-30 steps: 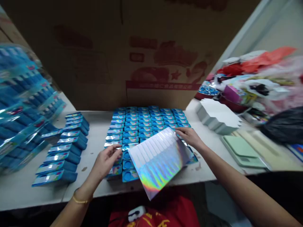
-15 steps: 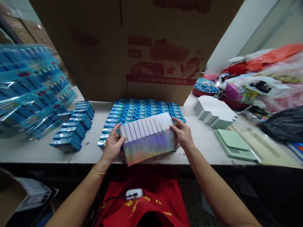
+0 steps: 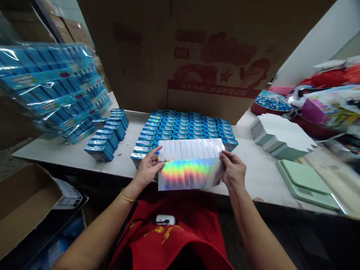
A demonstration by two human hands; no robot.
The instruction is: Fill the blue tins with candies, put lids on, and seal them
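Between my two hands is a shiny holographic sticker sheet (image 3: 191, 174), its upper half lined with white rounded strips and its lower half throwing rainbow glare. My left hand (image 3: 147, 167) pinches the left edge, thumb on top. On the right edge, my right hand (image 3: 234, 168) grips the sheet the same way. Just behind it, rows of small blue packs (image 3: 180, 125) stand close together on the white table (image 3: 123, 165); the sheet hides the front ones.
Left of the rows is a shorter line of blue packs (image 3: 105, 138), with plastic-wrapped display stacks (image 3: 50, 86) beyond. A large cardboard box (image 3: 157, 63) rises behind. To the right are stacked white cards (image 3: 284, 131), a green scale (image 3: 306, 180) and a bowl (image 3: 267, 107) of small wrapped pieces.
The view has turned left, so the table's things sit further right. The sheet, tilted before, is now nearly level and catches bright rainbow light; both hands keep hold of it.
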